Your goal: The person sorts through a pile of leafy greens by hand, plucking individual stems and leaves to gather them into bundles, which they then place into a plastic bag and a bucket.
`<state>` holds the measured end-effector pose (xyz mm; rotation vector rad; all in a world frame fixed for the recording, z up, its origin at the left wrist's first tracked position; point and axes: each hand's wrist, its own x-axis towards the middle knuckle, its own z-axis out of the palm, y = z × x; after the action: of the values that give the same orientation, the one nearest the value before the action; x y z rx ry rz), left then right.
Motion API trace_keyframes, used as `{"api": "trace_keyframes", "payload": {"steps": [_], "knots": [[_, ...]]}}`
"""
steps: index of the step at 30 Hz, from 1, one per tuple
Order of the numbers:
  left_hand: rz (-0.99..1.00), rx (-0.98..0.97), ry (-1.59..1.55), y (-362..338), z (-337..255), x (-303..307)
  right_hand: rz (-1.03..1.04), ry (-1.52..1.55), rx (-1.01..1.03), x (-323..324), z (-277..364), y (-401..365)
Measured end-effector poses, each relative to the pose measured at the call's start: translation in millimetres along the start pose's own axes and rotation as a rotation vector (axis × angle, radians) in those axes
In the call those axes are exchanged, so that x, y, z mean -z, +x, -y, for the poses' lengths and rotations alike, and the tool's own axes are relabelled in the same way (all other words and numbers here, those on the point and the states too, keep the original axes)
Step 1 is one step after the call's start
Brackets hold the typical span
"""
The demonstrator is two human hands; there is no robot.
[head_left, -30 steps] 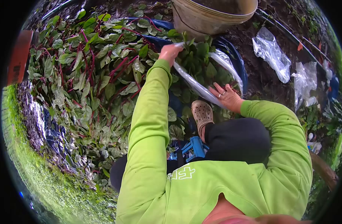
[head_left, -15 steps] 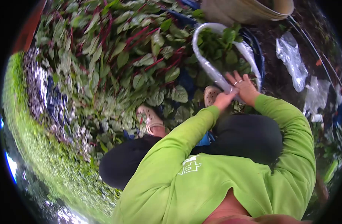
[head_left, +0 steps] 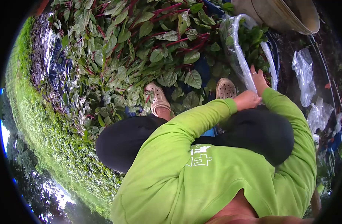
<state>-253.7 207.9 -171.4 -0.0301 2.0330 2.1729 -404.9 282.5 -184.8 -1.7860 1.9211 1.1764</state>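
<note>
A clear plastic bag (head_left: pixel 242 61) with a thick folded rim lies mouth toward me, with green leaves (head_left: pixel 253 41) inside it. My left hand (head_left: pixel 248 100) is closed on the near end of the bag's rim, its fingers curled in. Within the mouth of the bag is my right hand (head_left: pixel 259 79), fingers stretched out toward the leaves and apart. A ring shows on one of its fingers. Left of the bag spreads a large heap of leafy greens with red stems (head_left: pixel 156 41).
A beige bucket (head_left: pixel 270 13) stands tilted behind the bag. Crumpled clear plastic bags (head_left: pixel 303 74) lie on the dark ground at right. My feet in beige clogs (head_left: pixel 156 98) rest at the heap's near edge, on a blue sheet. Green grass (head_left: pixel 63 149) runs along the left.
My view has shifted, so things sit further right. My left hand has drawn the rim toward me, and my right hand has gone from beside the left hand into the bag's mouth.
</note>
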Motion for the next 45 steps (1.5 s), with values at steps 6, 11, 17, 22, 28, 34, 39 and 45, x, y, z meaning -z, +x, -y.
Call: {"api": "trace_keyframes", "payload": {"steps": [6,11,17,22,28,34,39,45], "knots": [[0.080,0.560,0.685,-48,-13,129,0.262,0.806,0.261,82,-75,-30],[-0.917,0.402,1.085,-125,50,186,0.215,0.969,0.281,165,-107,-33],[-0.566,0.374,1.361,-161,60,180,-0.151,0.819,0.360,240,-49,-36],[-0.567,0.218,1.279,-179,64,165,-0.254,1.276,-0.027,212,63,6],[-0.464,0.422,1.192,-212,69,164,-0.428,1.047,-0.194,179,169,102],[-1.351,0.759,1.063,-295,59,171,-0.487,0.813,-0.220,184,186,131],[-1.172,0.923,0.454,-375,121,191,-0.336,1.055,-0.087,192,206,137],[-0.723,0.863,0.477,-405,144,206,0.399,1.681,0.031,210,204,135]]}}
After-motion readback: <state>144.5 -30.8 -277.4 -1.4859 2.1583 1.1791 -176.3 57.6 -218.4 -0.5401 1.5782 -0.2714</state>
